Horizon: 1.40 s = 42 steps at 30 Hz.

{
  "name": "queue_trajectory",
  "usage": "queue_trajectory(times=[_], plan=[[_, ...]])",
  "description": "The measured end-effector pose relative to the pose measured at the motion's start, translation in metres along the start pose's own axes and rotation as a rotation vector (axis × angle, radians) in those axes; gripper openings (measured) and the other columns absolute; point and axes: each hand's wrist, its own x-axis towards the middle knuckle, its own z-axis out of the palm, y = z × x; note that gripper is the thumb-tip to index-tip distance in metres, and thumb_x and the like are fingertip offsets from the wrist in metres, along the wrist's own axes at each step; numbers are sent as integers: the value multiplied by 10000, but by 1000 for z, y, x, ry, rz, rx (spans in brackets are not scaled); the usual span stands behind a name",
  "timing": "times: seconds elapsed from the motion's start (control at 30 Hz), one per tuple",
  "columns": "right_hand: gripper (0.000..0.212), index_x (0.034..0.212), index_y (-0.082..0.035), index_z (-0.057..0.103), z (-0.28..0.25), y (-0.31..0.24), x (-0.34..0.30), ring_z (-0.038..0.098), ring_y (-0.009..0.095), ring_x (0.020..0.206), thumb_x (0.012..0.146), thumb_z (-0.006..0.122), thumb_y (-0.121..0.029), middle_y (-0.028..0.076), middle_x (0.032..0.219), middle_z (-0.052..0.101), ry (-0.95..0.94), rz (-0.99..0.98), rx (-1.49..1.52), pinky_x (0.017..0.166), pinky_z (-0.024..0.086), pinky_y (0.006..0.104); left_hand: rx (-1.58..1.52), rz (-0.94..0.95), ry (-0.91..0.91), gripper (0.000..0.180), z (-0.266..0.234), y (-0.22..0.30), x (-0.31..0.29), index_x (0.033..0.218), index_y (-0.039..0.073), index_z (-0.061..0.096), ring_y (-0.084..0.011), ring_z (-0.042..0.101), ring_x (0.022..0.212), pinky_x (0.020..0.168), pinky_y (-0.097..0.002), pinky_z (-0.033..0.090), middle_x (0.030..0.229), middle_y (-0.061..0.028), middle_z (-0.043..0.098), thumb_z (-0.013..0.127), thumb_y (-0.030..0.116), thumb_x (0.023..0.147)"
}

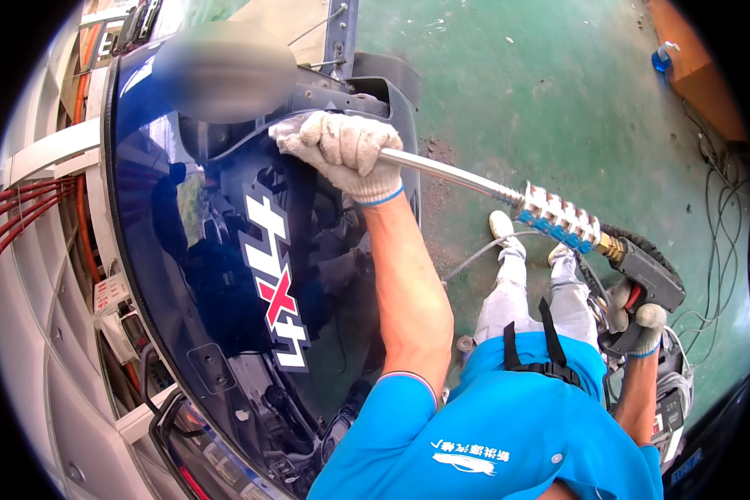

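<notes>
Two gloved hands, left grip (pixel 342 150) and right grip (pixel 642 321) clenched round long silver spray lance (pixel 458 172)

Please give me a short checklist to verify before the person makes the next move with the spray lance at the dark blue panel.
1. Left hand grips the front of the metal lance: ok.
2. Right hand holds the trigger gun: ok.
3. Both hands wear knit gloves: ok.
4. Lance tip in sight at the dark blue panel: cannot tell, the left glove hides it.
5. Floor free around the feet: not ok, a hose lies on the green floor by the shoes.
6. Trigger pressed or released: cannot tell.
</notes>
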Motion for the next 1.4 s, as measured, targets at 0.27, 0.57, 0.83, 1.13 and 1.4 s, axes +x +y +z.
queue_trajectory(times=[0.27, 0.57, 0.83, 1.13, 1.4], plan=[[570, 1316, 58, 490, -49, 35, -34, 379, 128, 429, 859, 635, -251, 101, 715, 556, 26, 292, 725, 401, 349, 290, 1650, 193, 636, 253, 74, -61, -13, 1189, 36, 578, -179, 589, 777, 766, -329, 505, 925, -76, 623, 619, 199, 1000], [806, 1612, -149, 185, -50, 80, -75, 462, 85, 617, 957, 642, -256, 41, 884, 540, 176, 237, 1156, 561, 444, 255, 3610, -1110, -810, 869, 151, 35, -78, 1447, 10, 484, -334, 326, 1481, 1234, -487, 206, 1567, -183, 395, 804, 397, 738], [752, 1574, -110, 273, -74, 66, -74, 437, 85, 607, 924, 642, -188, 18, 823, 458, 204, 146, 1104, 568, 414, 246, 3511, -1186, -1102, 852, 81, 34, -2, 1477, 7, 443, -278, 295, 1501, 1248, -464, 172, 1585, -166, 372, 737, 449, 810], [838, 1590, -89, 234, -85, 31, -69, 421, 113, 578, 821, 566, -97, 44, 781, 429, 90, 31, 992, 536, 405, 279, 3520, -1299, -1160, 901, 96, 36, -37, 1496, -1, 416, -272, 265, 1515, 1249, -472, 155, 1596, -166, 355, 726, 486, 804], [315, 1003, 48, 489, -72, 26, -71, 402, 121, 525, 827, 608, -184, 40, 678, 441, 111, 86, 830, 506, 386, 276, 3533, -1229, -748, 824, 31, 13, -6, 1467, -15, 439, -325, 384, 1442, 1221, -480, 220, 1503, -206, 468, 706, 450, 840]])
